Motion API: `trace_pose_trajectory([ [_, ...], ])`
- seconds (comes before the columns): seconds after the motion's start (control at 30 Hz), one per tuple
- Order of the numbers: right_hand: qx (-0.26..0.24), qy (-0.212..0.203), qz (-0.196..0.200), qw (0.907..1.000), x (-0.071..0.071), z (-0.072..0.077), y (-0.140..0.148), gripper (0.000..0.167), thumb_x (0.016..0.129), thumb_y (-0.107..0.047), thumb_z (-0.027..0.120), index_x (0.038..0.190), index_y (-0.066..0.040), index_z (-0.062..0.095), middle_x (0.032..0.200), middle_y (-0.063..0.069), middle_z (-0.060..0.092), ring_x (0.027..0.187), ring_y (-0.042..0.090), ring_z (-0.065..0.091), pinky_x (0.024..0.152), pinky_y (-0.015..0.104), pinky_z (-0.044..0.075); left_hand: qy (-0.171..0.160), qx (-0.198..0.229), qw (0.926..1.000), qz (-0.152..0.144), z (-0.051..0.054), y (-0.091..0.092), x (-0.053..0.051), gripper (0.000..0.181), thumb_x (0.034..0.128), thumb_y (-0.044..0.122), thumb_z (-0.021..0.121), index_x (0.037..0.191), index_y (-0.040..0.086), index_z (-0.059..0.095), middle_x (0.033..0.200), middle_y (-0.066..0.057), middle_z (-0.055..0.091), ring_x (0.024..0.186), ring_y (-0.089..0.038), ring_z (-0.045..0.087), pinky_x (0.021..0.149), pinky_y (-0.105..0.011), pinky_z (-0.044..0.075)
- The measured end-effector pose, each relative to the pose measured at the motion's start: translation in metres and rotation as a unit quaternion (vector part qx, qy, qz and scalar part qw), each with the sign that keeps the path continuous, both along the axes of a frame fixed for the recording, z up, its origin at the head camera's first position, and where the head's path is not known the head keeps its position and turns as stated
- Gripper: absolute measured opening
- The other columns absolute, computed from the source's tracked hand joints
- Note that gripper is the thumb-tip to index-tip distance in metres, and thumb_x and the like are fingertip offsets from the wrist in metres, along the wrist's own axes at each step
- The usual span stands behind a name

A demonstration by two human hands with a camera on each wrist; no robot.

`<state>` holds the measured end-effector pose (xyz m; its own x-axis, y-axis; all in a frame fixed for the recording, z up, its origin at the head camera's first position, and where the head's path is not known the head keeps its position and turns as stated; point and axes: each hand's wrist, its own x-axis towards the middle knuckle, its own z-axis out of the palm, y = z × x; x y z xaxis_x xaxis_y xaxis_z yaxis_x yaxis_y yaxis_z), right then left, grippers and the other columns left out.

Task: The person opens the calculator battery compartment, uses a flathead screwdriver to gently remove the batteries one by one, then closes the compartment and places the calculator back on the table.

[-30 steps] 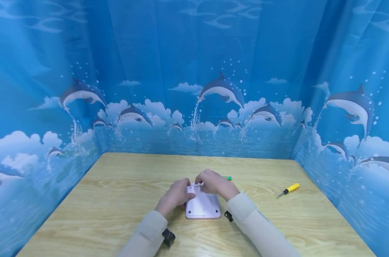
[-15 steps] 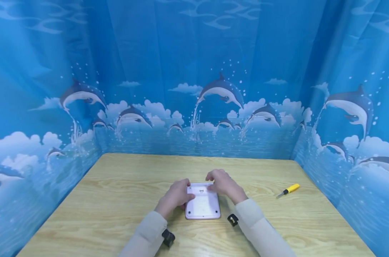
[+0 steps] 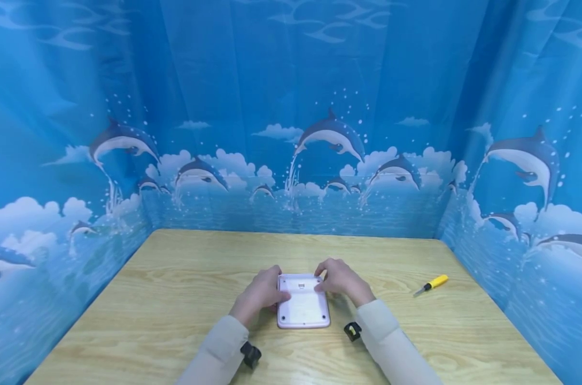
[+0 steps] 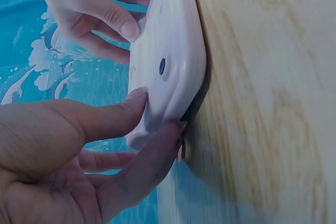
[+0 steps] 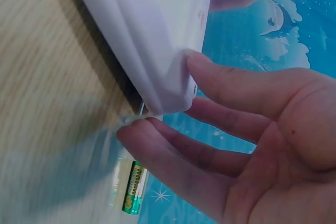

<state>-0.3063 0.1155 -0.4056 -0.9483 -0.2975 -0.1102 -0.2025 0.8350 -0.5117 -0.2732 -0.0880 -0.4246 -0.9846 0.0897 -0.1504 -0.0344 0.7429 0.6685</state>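
Note:
A pale pink calculator (image 3: pixel 304 310) lies back side up on the table, with dark round feet at its corners and a small opening near its far edge. My left hand (image 3: pixel 262 293) holds its left side, thumb on the back. In the left wrist view, the left fingertips (image 4: pixel 170 135) reach round the calculator's edge (image 4: pixel 178 72). At the far right corner my right hand (image 3: pixel 341 279) pinches the calculator, thumb on the back and fingers at the rim. A green and gold battery (image 5: pixel 135 187) lies on the table by the right fingertips in the right wrist view.
A screwdriver (image 3: pixel 431 286) with a yellow handle lies to the right on the wooden table (image 3: pixel 185 299). Blue dolphin-print curtains (image 3: pixel 252 107) stand round the back and sides. Each wrist carries a small black camera.
My right hand has drawn back from the opening near the calculator's far edge to its right corner. The small white piece at its fingers is out of sight. The left hand stays nearly still.

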Motion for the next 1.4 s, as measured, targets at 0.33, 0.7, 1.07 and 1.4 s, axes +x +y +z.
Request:
trace_pose_trajectory([
  [0.33, -0.029, -0.054, -0.007, 0.9981, 0.0, -0.005, 0.0, 0.049, 0.082, -0.008, 0.085, 0.128, -0.004, 0.067, 0.095, 0.014, 0.072, 0.068, 0.021, 0.071, 0.064, 0.032, 0.063, -0.011, -0.013, 0.9999, -0.003, 0.002, -0.003, 0.002, 0.029, 0.0863, 0.013, 0.083, 0.098, -0.002, 0.062, 0.071, -0.011, 0.065, 0.061, -0.022, 0.069, 0.056, -0.031, 0.059],
  [0.7, -0.027, -0.054, -0.009, 0.9981, -0.001, -0.005, -0.002, 0.048, 0.083, -0.007, 0.084, 0.128, -0.003, 0.066, 0.096, 0.012, 0.07, 0.066, 0.02, 0.069, 0.062, 0.031, 0.061, -0.043, 0.005, 0.9991, -0.004, 0.004, -0.001, 0.005, 0.026, 0.0868, 0.01, 0.082, 0.1, -0.003, 0.064, 0.077, -0.011, 0.065, 0.063, -0.023, 0.07, 0.06, -0.031, 0.062],
  [1.07, -0.01, -0.042, -0.006, 0.999, 0.0, -0.004, -0.002, 0.043, 0.086, -0.014, 0.083, 0.124, 0.001, 0.067, 0.101, 0.014, 0.072, 0.064, 0.022, 0.07, 0.061, 0.029, 0.058, -0.035, 0.015, 0.9992, 0.009, 0.008, -0.002, 0.003, 0.029, 0.086, 0.016, 0.083, 0.099, 0.0, 0.063, 0.078, -0.011, 0.064, 0.067, -0.023, 0.066, 0.06, -0.031, 0.057],
  [1.4, -0.002, -0.043, 0.003, 0.9991, 0.0, -0.004, -0.001, 0.044, 0.09, -0.024, 0.08, 0.122, 0.002, 0.066, 0.087, 0.008, 0.07, 0.063, 0.022, 0.069, 0.063, 0.033, 0.06, -0.002, 0.037, 0.9993, -0.009, 0.011, -0.005, 0.002, 0.021, 0.0899, 0.02, 0.08, 0.091, 0.004, 0.067, 0.071, -0.008, 0.065, 0.058, -0.02, 0.062, 0.048, -0.025, 0.049],
])
